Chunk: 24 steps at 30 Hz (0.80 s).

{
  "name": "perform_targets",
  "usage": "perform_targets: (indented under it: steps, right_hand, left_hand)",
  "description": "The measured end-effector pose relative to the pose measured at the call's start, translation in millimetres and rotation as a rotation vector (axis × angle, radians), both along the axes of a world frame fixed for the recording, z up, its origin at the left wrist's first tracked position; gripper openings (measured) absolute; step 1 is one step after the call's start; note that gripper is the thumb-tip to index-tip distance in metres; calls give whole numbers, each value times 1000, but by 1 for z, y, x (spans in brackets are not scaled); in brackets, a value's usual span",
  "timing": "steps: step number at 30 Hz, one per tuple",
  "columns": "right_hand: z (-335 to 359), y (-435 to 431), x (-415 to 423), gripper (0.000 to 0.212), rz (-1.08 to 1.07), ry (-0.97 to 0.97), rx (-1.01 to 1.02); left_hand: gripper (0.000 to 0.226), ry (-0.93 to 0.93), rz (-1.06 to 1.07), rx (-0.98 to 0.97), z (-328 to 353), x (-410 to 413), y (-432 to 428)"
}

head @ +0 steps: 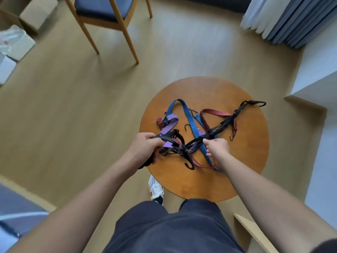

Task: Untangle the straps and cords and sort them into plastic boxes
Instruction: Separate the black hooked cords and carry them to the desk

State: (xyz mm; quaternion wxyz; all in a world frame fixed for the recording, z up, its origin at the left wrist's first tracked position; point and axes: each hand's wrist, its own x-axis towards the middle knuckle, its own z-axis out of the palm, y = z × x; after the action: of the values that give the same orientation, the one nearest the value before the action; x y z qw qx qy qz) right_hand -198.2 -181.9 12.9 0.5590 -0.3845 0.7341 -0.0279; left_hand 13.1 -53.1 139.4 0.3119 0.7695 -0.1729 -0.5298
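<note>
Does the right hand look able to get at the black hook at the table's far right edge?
Probably yes: the black hook lies uncovered on the round table, nothing standing in between. But the right hand pinches a black cord and would have to release it first.

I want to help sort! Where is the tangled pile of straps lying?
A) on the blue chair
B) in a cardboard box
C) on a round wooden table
C: the tangle of straps lies on the round wooden table, where the left hand and the right hand each grip part of it.
</note>
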Motion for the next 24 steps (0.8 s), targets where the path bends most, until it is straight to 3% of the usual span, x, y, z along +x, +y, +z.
perform_targets:
  steps: [5, 9, 14, 20, 24]
  right_hand:
    - [-44, -22, 27, 47, -173, 75, 83]
    - [-59, -31, 30, 31, -169, 178, 60]
    - [-37, -32, 20, 17, -143, -108, -14]
    - [39, -33, 3, 14, -261, -551, -110]
    - [102, -36, -14, 17, -222, -634, -278]
  left_hand:
    - [22, 27, 149, 26, -19, -2, 3]
    - [26, 70, 138, 29, -27, -1, 5]
    - [21, 154, 119, -8, -17, -2, -8]
    - [17, 258, 140, -151, 10, -3, -39]
    - [20, 371, 122, -216, 36, 2, -55]
